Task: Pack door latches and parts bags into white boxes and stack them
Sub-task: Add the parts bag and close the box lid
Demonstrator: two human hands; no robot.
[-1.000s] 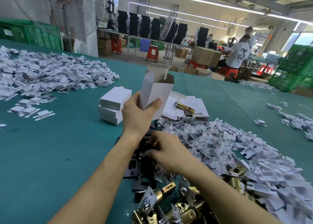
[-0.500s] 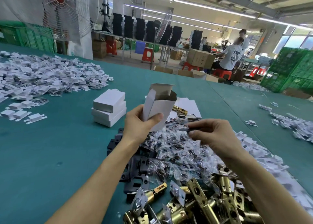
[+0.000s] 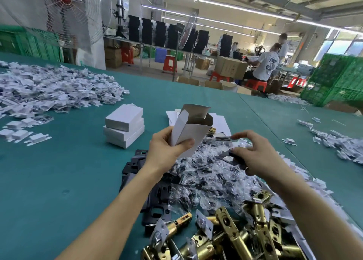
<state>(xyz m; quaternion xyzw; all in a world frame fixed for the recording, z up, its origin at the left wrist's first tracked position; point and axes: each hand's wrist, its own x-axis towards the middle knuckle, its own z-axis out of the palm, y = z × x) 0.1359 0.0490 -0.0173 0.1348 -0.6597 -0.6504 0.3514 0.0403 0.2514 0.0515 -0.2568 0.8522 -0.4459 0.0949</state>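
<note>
My left hand (image 3: 167, 147) grips an open white box (image 3: 191, 128), its top flaps up and its mouth tilted toward the right. Just right of it my right hand (image 3: 253, 153) pinches a dark flat plate (image 3: 229, 157) between thumb and fingers, level with the box's lower half. Under both hands lies a heap of clear parts bags (image 3: 208, 177). Brass door latches (image 3: 231, 234) are piled at the near edge. Three closed white boxes (image 3: 124, 128) stand stacked to the left.
Black plates (image 3: 155, 195) lie left of the bags. Flat white box blanks (image 3: 222, 122) sit behind the held box. Piles of white folded pieces (image 3: 51, 87) cover the far left and right (image 3: 341, 144) of the green table (image 3: 59, 181). People sit far right.
My right hand rose from the pile near my body holding a dark plate and now hovers beside the box. The left hand has lowered the box and tilted its mouth rightward.
</note>
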